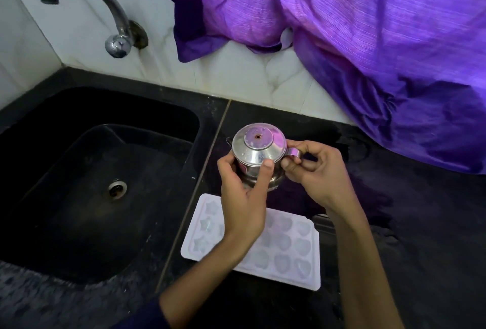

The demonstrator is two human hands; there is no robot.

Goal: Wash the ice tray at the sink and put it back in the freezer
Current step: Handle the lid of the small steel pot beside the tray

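Observation:
A white ice tray (289,252) with star and heart shaped cells lies flat on the black counter, just right of the sink. Above its far edge I hold a small steel pot (259,153) with a lid. My left hand (243,197) grips the pot's body, thumb up against the lid's rim. My right hand (313,170) pinches the pot's handle on its right side. My left forearm covers the middle of the tray.
A black sink (65,197) with a round drain (117,189) fills the left. A steel tap (86,5) curves out from the white tiled wall above it. A purple cloth (368,39) hangs over the back right of the black counter (407,223).

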